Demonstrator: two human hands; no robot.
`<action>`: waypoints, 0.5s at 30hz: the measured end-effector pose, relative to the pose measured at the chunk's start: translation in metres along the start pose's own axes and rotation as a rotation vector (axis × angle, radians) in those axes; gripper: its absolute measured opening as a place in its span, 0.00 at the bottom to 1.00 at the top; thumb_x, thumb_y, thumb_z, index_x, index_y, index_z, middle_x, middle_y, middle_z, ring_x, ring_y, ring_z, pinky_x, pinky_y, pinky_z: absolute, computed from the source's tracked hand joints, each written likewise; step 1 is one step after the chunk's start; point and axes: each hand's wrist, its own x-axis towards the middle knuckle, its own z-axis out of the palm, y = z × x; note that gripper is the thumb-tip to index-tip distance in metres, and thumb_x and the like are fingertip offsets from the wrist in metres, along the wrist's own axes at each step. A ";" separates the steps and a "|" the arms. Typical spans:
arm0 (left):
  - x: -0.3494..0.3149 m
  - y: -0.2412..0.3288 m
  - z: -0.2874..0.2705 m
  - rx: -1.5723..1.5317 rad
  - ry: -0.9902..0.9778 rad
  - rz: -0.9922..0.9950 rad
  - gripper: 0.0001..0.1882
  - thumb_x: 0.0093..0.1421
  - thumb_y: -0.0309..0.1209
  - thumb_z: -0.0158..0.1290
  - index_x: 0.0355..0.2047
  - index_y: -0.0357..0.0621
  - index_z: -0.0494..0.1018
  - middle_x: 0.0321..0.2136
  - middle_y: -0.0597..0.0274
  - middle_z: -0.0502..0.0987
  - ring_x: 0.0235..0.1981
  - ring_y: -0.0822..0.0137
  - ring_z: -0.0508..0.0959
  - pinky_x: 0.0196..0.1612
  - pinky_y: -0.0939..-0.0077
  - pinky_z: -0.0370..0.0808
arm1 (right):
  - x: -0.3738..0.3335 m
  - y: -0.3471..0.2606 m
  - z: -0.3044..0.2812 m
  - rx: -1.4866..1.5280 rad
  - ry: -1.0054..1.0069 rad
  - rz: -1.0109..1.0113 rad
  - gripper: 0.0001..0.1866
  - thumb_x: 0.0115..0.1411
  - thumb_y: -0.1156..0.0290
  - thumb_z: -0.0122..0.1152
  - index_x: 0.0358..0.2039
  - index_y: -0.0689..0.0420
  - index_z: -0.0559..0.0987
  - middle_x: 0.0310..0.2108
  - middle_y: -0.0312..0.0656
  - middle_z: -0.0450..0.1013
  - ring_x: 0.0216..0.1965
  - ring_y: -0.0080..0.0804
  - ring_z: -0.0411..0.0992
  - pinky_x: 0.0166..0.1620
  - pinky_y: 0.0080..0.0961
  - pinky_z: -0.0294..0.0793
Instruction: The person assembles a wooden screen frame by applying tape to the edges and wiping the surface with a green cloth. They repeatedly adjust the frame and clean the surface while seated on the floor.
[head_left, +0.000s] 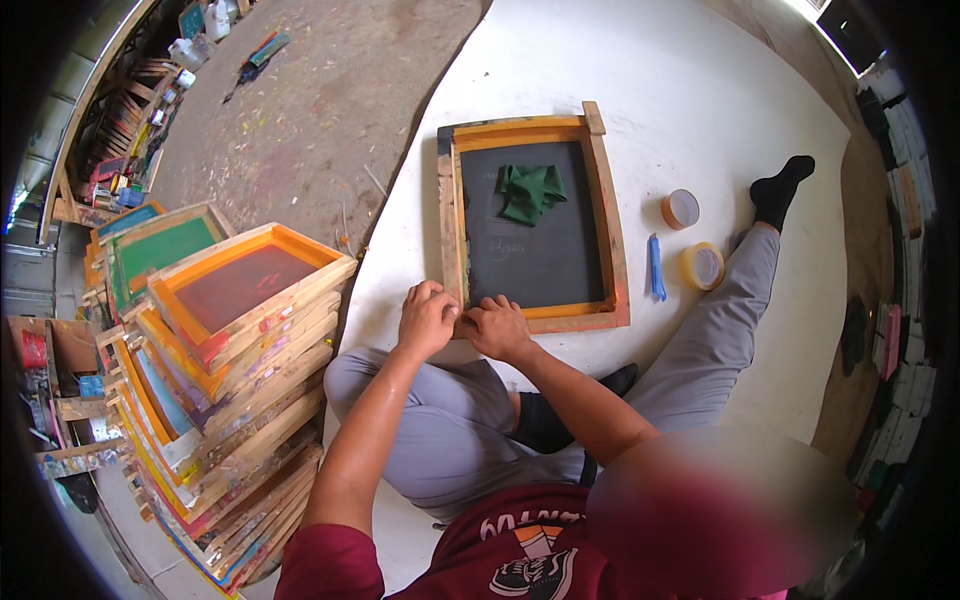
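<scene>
A wooden screen-printing frame (605, 220) with dark mesh (535, 275) lies on the white sheet in front of me. A crumpled green cloth (532, 194) rests on the mesh. At the frame's near left corner, my left hand (429, 318) has its fingers curled against the wood. Close beside it, my right hand (498, 327) is closed in a pinch at the near edge. Whatever lies between the fingertips of either hand is too small to make out. To the right of the frame are a blue cutter knife (655, 268) and two tape rolls, one brownish (680, 209) and one yellowish (702, 266).
A tall stack of paint-stained screen frames (250, 285) stands to my left. My outstretched leg (725, 320) runs along the right side of the white sheet (600, 60). Shelves with bottles and paint containers (190, 50) line the far left, beyond the stained floor (330, 110).
</scene>
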 end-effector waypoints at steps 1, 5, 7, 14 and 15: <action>0.000 -0.001 0.002 -0.006 0.005 -0.003 0.04 0.60 0.32 0.63 0.34 0.49 0.83 0.49 0.56 0.74 0.55 0.49 0.73 0.60 0.54 0.70 | 0.000 0.000 0.000 -0.005 -0.002 0.003 0.17 0.61 0.50 0.60 0.41 0.45 0.88 0.41 0.42 0.78 0.48 0.46 0.74 0.52 0.48 0.73; -0.003 -0.005 0.007 -0.056 0.024 -0.027 0.03 0.59 0.31 0.63 0.34 0.48 0.82 0.48 0.55 0.75 0.53 0.48 0.74 0.59 0.53 0.72 | -0.002 -0.001 -0.005 0.013 -0.012 0.001 0.18 0.61 0.50 0.59 0.44 0.44 0.87 0.42 0.42 0.78 0.49 0.46 0.73 0.53 0.47 0.72; -0.001 -0.006 0.012 -0.091 0.030 -0.053 0.03 0.59 0.30 0.63 0.34 0.48 0.82 0.47 0.55 0.75 0.52 0.48 0.74 0.58 0.53 0.72 | -0.005 -0.001 -0.011 0.043 -0.019 0.012 0.18 0.61 0.51 0.59 0.45 0.44 0.87 0.43 0.42 0.78 0.50 0.46 0.73 0.53 0.47 0.72; 0.004 -0.008 0.025 -0.312 0.039 -0.280 0.20 0.62 0.30 0.62 0.54 0.45 0.73 0.46 0.48 0.77 0.50 0.44 0.77 0.54 0.52 0.75 | 0.010 0.011 -0.003 -0.014 0.020 0.002 0.16 0.60 0.56 0.62 0.44 0.47 0.87 0.44 0.45 0.78 0.51 0.47 0.73 0.54 0.47 0.74; 0.004 -0.009 0.026 -0.304 0.031 -0.309 0.23 0.63 0.31 0.62 0.57 0.43 0.70 0.46 0.47 0.77 0.49 0.44 0.78 0.53 0.52 0.75 | 0.022 0.020 -0.008 -0.016 0.058 0.026 0.15 0.59 0.58 0.64 0.44 0.48 0.86 0.44 0.45 0.77 0.51 0.48 0.73 0.53 0.47 0.74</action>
